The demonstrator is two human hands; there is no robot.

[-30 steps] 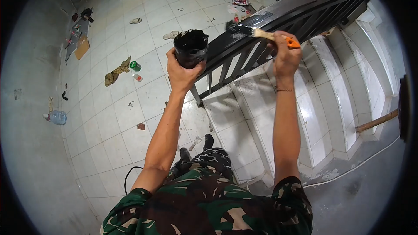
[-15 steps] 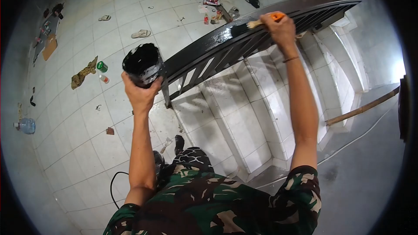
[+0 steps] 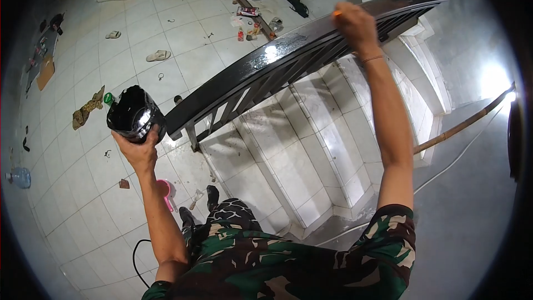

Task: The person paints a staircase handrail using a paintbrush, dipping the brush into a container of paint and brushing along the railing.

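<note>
My left hand (image 3: 136, 153) is closed around a black-coated tub (image 3: 125, 116), its inside dark and wet with what looks like black paint. It holds the tub tilted beside the near end of the dark stair railing (image 3: 214, 80). Over the railing's upper part, my right hand (image 3: 358, 28) is closed on a paintbrush (image 3: 337, 15). Only a bit of its orange handle shows; the bristles are hidden and the hand is slightly blurred. A wet, glossy stretch shines on the broad top rail.
White tiled steps (image 3: 300, 150) descend beside the railing. On the tiled floor lie a pink dipper (image 3: 164, 188), a scraper-like tool (image 3: 196, 197), a sandal (image 3: 159, 55), a crumpled cloth (image 3: 88, 112) and a water bottle (image 3: 20, 178). A bamboo pole (image 3: 466, 125) crosses the right side.
The tub and my left hand have moved left and lower in view. My right hand has shifted along the rail toward its far end, and the brush's bristles no longer show. The view has also shifted.
</note>
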